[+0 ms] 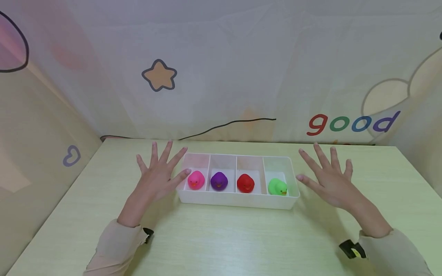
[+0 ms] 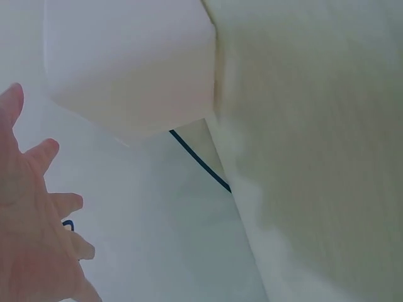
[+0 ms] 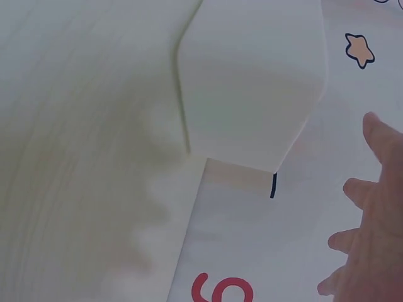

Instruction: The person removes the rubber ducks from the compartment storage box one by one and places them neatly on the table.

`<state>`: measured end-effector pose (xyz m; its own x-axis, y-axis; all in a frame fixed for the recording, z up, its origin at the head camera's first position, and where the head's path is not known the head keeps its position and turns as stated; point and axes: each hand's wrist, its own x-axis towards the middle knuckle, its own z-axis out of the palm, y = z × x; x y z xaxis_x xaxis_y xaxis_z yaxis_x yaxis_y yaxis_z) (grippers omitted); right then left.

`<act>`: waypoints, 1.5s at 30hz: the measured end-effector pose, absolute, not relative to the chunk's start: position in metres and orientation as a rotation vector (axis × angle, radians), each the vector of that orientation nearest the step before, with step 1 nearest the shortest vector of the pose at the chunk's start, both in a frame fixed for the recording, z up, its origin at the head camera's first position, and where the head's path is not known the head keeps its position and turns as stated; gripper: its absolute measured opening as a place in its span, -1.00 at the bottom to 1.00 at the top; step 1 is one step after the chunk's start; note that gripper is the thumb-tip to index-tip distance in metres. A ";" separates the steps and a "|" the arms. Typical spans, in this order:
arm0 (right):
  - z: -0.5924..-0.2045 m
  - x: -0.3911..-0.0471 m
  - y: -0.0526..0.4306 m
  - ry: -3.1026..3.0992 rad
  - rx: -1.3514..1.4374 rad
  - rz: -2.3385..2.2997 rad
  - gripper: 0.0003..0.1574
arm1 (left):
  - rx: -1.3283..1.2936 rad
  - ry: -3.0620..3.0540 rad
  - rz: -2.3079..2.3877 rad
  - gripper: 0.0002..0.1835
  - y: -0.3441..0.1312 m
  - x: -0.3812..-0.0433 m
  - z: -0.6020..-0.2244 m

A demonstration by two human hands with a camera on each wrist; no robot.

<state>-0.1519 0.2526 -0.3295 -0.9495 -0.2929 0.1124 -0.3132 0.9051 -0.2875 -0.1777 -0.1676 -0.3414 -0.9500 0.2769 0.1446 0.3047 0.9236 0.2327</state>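
A white divided box (image 1: pixel 238 199) stands on the table, each compartment holding one toy duck. From left to right these are a pink duck (image 1: pixel 196 180), a purple duck (image 1: pixel 219 181), a red duck (image 1: pixel 245 183) and a green duck (image 1: pixel 277 187). At the box's left end my left hand (image 1: pixel 157 178) is spread wide, its thumb overlapping the rim in the head view. My right hand (image 1: pixel 331 182) is spread beside the right end, holding nothing. Both wrist views show the outer end of the box (image 2: pixel 135 75) near the hands; the ducks are hidden there.
The pale wooden table (image 1: pixel 235 241) ends at the back against a printed cloth (image 1: pixel 221 76) with a star and the word "good". Cloth also hangs along the left and right sides. Dark straps show at both sleeve cuffs (image 1: pixel 376 245).
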 end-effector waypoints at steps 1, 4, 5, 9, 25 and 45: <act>-0.328 -0.152 0.252 -2.999 0.484 0.490 -0.13 | -0.457 -2.976 -0.412 -0.28 -0.167 -0.177 -0.340; -0.326 -0.153 0.249 -2.994 0.509 0.556 -0.14 | -0.476 -2.973 -0.491 -0.28 -0.167 -0.177 -0.338; -0.325 -0.153 0.248 -2.991 0.518 0.579 -0.14 | -0.483 -2.968 -0.526 -0.28 -0.167 -0.177 -0.338; -0.323 -0.155 0.245 -2.974 0.544 0.691 -0.15 | -0.510 -2.942 -0.647 -0.29 -0.165 -0.177 -0.336; -0.328 -0.160 0.236 -2.898 0.598 1.216 -0.20 | -0.649 -2.781 -1.136 -0.33 -0.167 -0.180 -0.341; -0.342 -0.159 0.232 -2.713 0.568 1.640 -0.28 | -0.545 -2.620 -1.751 -0.34 -0.167 -0.182 -0.348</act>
